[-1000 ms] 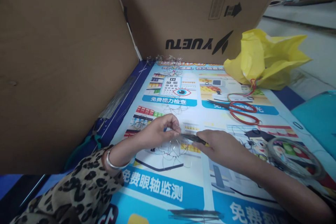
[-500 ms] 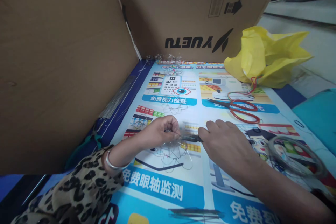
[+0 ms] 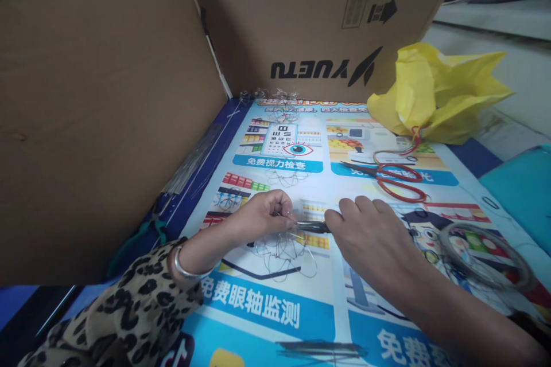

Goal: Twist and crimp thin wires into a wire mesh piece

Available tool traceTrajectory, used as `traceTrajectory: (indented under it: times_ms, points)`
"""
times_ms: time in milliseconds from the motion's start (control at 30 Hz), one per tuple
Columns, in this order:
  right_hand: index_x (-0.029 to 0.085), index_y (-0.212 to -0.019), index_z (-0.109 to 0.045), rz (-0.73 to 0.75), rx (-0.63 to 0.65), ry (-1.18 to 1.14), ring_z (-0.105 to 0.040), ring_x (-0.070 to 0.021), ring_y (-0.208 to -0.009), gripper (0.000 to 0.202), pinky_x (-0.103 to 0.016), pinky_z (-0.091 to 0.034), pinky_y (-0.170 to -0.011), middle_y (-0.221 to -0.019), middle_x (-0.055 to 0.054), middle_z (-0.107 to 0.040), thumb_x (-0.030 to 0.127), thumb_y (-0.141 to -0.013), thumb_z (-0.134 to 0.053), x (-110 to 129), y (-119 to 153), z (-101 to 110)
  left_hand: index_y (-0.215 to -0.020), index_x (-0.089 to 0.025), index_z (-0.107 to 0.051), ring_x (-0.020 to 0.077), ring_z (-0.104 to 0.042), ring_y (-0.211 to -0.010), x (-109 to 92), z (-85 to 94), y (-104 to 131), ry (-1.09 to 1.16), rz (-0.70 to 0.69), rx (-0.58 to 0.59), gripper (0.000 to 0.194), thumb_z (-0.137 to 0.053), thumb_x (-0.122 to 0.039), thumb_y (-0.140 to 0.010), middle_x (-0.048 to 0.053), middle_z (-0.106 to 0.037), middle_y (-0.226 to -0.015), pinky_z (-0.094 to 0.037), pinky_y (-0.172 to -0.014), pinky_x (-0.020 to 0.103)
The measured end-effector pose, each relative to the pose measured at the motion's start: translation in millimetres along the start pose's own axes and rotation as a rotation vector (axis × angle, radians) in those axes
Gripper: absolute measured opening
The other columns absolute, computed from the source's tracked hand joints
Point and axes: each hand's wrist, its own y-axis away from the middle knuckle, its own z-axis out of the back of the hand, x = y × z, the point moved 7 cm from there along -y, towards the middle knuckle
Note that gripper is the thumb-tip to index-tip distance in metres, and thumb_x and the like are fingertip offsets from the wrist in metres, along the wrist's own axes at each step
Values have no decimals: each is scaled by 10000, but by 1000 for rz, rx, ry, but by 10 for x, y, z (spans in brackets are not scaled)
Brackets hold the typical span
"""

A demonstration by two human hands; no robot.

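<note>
Little has changed in the last half second: both hands sit almost where they were, the right one only a touch lower, and the pliers have not shifted. A second ago the right hand lay flatter and lower, with its knuckles turned further down.

On the far left stands a tall cardboard wall point(image 3: 99, 114), with a bundle of thin straight wires point(image 3: 191, 160) lying along its foot. Next comes the left hand point(image 3: 258, 221), in a leopard-print sleeve point(image 3: 129, 315) with a silver bangle point(image 3: 183, 266) at the wrist. Its fingers are curled together, thumb and forefinger pinched on the top of a small thin-wire piece point(image 3: 284, 249), which hangs below the fingertips and rests on the printed eye-care poster point(image 3: 267, 309) covering the table. The dark pliers point(image 3: 312, 226) meet that pinch from the right, tips touching the wire right at the left fingertips. The right hand point(image 3: 370, 235) is closed around the pliers' handles, knuckles up; the handles themselves are hidden under the palm.

Behind the hands, a cardboard box marked YUETU point(image 3: 318, 23) stands upside down, with a few clear finished pieces point(image 3: 275, 96) along its base. Further right lie red-handled scissors point(image 3: 394, 180), a crumpled yellow bag point(image 3: 439, 94), and, near the right forearm, a coil of clear wire point(image 3: 486, 255).
</note>
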Motion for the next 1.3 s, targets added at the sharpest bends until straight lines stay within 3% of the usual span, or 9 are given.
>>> traceTrajectory:
  times_ms: [233, 600, 933, 1300]
  points:
    - [197, -740, -566, -22, 50, 20, -494, -205, -646, 130, -317, -172, -547, -691, -65, -574, 74, -721, -525, 4, -26, -31, -743, -159, -469, 71, -514, -562, 64, 1, 2, 34, 40, -10, 169, -627, -207, -701, -23, -569, -670, -393, -546, 205]
    - [195, -758, -565, -25, 91, -11, -512, -216, -649, 148, -300, -186, -549, -687, -56, -574, 60, -713, -523, 14, -18, -162, -709, -151, -488, 91, -569, -636, 69, 15, -17, 17, 54, -48, 141, -616, -118, -661, -16, -590, -698, -410, -601, 213]
    - [203, -708, -557, 18, -47, 1, -452, -200, -660, 105, -311, -169, -577, -676, -45, -544, 105, -739, -534, -86, 2, -118, -725, -150, -486, 84, -535, -584, 12, 50, -1, -65, 11, -77, 120, -601, -153, -692, -12, -592, -670, -386, -549, 205]
    - [201, -705, -565, 68, -151, 40, -397, -188, -646, 130, -317, -147, -580, -662, -44, -531, 93, -757, -517, -6, -1, 17, -727, -157, -471, 62, -455, -501, 76, 36, -27, -49, 17, -66, 139, -604, -177, -689, -34, -538, -600, -341, -488, 190]
